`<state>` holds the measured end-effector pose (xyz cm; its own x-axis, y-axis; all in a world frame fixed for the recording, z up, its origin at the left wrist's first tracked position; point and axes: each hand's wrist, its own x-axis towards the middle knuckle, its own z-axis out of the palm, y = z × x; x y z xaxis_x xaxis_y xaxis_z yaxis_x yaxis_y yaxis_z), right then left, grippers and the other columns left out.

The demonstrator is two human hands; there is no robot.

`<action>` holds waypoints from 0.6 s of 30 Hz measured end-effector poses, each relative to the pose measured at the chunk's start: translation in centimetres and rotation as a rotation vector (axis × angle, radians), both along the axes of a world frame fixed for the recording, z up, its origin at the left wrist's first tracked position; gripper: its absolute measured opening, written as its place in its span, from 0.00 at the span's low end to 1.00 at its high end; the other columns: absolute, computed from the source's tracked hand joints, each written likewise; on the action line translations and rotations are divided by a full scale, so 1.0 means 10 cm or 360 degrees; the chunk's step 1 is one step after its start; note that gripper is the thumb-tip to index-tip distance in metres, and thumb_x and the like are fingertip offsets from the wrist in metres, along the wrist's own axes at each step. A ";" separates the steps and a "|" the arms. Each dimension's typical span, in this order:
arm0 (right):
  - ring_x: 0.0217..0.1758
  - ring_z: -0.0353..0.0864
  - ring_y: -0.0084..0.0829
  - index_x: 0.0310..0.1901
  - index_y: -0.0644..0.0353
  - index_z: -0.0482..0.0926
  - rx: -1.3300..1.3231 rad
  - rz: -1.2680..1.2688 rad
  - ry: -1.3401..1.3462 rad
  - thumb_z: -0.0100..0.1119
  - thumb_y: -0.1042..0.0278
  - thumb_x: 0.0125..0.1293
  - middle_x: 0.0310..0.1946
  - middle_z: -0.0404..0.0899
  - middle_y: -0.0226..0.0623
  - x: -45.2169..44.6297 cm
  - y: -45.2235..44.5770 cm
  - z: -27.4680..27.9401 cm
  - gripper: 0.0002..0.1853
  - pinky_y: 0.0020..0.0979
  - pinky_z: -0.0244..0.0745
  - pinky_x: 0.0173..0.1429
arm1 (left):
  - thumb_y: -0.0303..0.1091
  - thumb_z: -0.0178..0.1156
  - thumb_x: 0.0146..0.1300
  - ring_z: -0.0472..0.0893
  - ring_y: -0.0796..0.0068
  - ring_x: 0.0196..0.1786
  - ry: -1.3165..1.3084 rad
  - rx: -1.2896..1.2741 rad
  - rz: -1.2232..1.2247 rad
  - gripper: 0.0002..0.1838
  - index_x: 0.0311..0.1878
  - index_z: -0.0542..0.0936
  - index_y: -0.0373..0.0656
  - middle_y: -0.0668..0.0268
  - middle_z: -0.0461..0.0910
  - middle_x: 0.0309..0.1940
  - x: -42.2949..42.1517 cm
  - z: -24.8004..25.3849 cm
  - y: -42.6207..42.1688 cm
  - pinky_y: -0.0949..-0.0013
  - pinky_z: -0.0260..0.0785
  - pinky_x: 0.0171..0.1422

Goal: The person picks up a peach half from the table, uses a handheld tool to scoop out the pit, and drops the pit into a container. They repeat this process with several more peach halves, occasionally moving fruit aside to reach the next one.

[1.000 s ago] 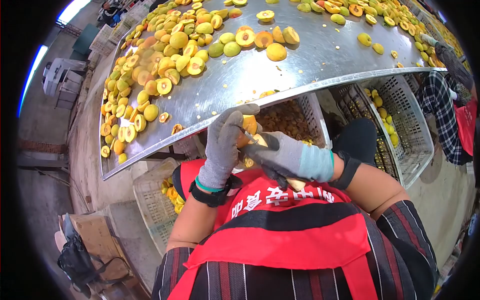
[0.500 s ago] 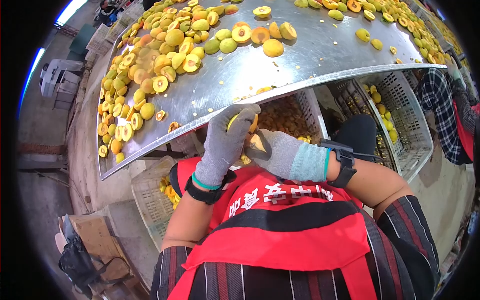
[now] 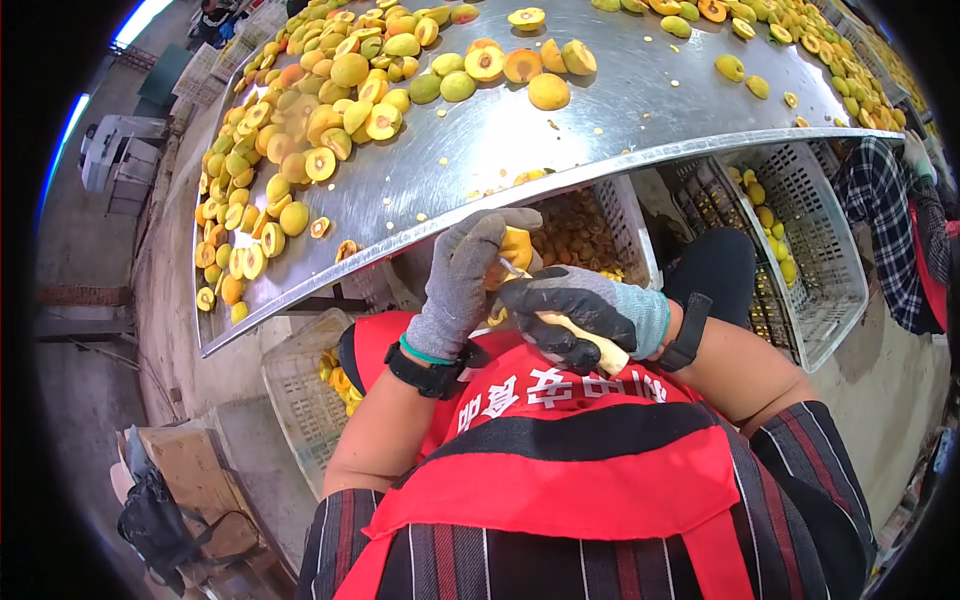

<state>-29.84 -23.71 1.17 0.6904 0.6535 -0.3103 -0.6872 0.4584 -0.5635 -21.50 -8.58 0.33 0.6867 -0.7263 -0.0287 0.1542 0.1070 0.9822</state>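
A yellow-orange fruit piece (image 3: 516, 246) is gripped by my left hand (image 3: 462, 280), in a grey glove, just below the metal table's front edge. My right hand (image 3: 580, 315), in a grey and black glove, is wrapped round a pale handle (image 3: 590, 342) whose end sticks out below the fingers. The tool's working end meets the fruit between my two hands; its tip is small and partly hidden. Many halved and whole yellow-green fruits (image 3: 350, 70) lie on the metal table (image 3: 440, 190) in front of me.
Under the table is a crate (image 3: 625, 225) with brownish pieces. Another white crate (image 3: 830, 260) with yellow fruits stands to the right, and one (image 3: 300, 385) with yellow pieces at the left. A co-worker's plaid sleeve (image 3: 880, 220) is at the right edge.
My right hand has turned between frames, hiding the handle half a second ago and showing it again now. My left hand still holds fruit near the table edge.
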 end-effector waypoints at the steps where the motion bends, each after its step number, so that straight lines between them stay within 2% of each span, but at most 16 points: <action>1: 0.07 0.62 0.20 0.31 0.59 0.70 0.0082 -0.0019 0.0133 0.48 0.53 0.67 0.11 0.64 0.27 0.00 0.00 0.00 0.16 0.21 0.60 0.11 | 0.37 0.43 0.68 0.78 0.78 0.32 -0.0130 -0.0004 0.0063 0.16 0.48 0.74 0.36 0.62 0.78 0.33 -0.03 0.00 -0.02 0.75 0.72 0.38; 2: 0.07 0.62 0.20 0.29 0.57 0.69 0.0146 -0.0046 0.0181 0.47 0.53 0.67 0.10 0.63 0.26 0.00 0.00 -0.02 0.16 0.21 0.57 0.09 | 0.49 0.39 0.68 0.77 0.71 0.28 -0.0370 0.0114 0.0158 0.26 0.48 0.73 0.33 0.58 0.77 0.27 -0.06 0.00 -0.07 0.72 0.71 0.35; 3: 0.07 0.62 0.20 0.29 0.57 0.69 0.0148 -0.0048 0.0183 0.47 0.53 0.67 0.10 0.63 0.26 -0.01 0.00 -0.03 0.16 0.21 0.57 0.09 | 0.49 0.39 0.68 0.77 0.71 0.28 -0.0367 0.0116 0.0155 0.26 0.48 0.73 0.33 0.58 0.77 0.27 -0.07 -0.02 -0.09 0.72 0.71 0.35; 5: 0.07 0.60 0.18 0.31 0.55 0.69 0.0346 -0.0070 0.0235 0.45 0.57 0.69 0.11 0.62 0.26 0.00 -0.01 -0.04 0.13 0.17 0.55 0.09 | 0.51 0.38 0.68 0.77 0.71 0.27 0.0284 -0.0067 0.0221 0.26 0.48 0.73 0.34 0.58 0.77 0.26 -0.07 -0.06 -0.13 0.72 0.71 0.32; 6: 0.06 0.58 0.19 0.31 0.55 0.69 0.0298 -0.0126 0.0259 0.44 0.56 0.69 0.11 0.62 0.26 0.00 0.00 0.01 0.13 0.18 0.54 0.09 | 0.52 0.38 0.68 0.77 0.72 0.27 0.0361 -0.0075 0.0203 0.27 0.49 0.72 0.35 0.58 0.77 0.26 -0.05 -0.06 -0.14 0.72 0.72 0.30; 7: 0.06 0.58 0.19 0.31 0.55 0.69 0.0292 -0.0121 0.0264 0.44 0.56 0.69 0.11 0.62 0.26 0.00 0.00 0.01 0.13 0.18 0.54 0.09 | 0.52 0.38 0.68 0.77 0.72 0.27 0.0365 -0.0080 0.0209 0.27 0.49 0.72 0.35 0.58 0.77 0.26 -0.05 -0.04 -0.16 0.72 0.72 0.30; 9: 0.05 0.58 0.19 0.30 0.55 0.68 0.0414 -0.0157 0.0373 0.43 0.55 0.69 0.10 0.62 0.26 0.00 0.00 -0.01 0.14 0.19 0.54 0.09 | 0.45 0.36 0.70 0.77 0.77 0.28 0.0378 -0.0121 0.0293 0.22 0.46 0.74 0.37 0.61 0.77 0.27 -0.07 0.01 -0.21 0.76 0.72 0.32; 13: 0.06 0.58 0.20 0.29 0.55 0.68 0.0408 -0.0252 0.0316 0.42 0.56 0.70 0.10 0.62 0.27 -0.03 0.04 -0.05 0.15 0.20 0.53 0.09 | 0.46 0.36 0.70 0.77 0.77 0.29 0.0304 -0.0152 0.0431 0.22 0.49 0.73 0.38 0.60 0.77 0.28 -0.09 -0.02 -0.29 0.76 0.72 0.31; 15: 0.09 0.64 0.21 0.32 0.57 0.71 0.0346 -0.0251 0.0206 0.49 0.53 0.67 0.13 0.65 0.28 -0.04 0.02 -0.06 0.15 0.21 0.62 0.10 | 0.48 0.35 0.70 0.77 0.77 0.30 -0.0032 -0.0014 0.0552 0.23 0.52 0.71 0.39 0.60 0.78 0.29 -0.08 -0.02 -0.32 0.76 0.71 0.31; 16: 0.11 0.66 0.21 0.34 0.58 0.71 0.0261 -0.0317 0.0048 0.48 0.54 0.67 0.15 0.66 0.29 -0.06 0.02 -0.11 0.15 0.21 0.63 0.11 | 0.48 0.35 0.70 0.77 0.77 0.30 -0.0029 -0.0016 0.0564 0.23 0.52 0.71 0.39 0.60 0.78 0.29 -0.09 0.04 -0.34 0.76 0.71 0.31; 18: 0.11 0.66 0.21 0.34 0.59 0.71 0.0232 -0.0378 -0.0011 0.47 0.55 0.68 0.16 0.66 0.29 -0.09 -0.01 -0.13 0.15 0.21 0.63 0.11 | 0.53 0.36 0.69 0.75 0.78 0.26 0.1015 -0.0416 0.0824 0.26 0.53 0.69 0.40 0.61 0.78 0.31 -0.10 0.21 -0.38 0.78 0.69 0.27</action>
<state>-30.78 -23.79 -0.17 0.8314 0.5104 -0.2196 -0.5471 0.6828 -0.4842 -22.55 -12.38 2.41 0.8428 -0.3633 -0.3970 0.5373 0.5269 0.6585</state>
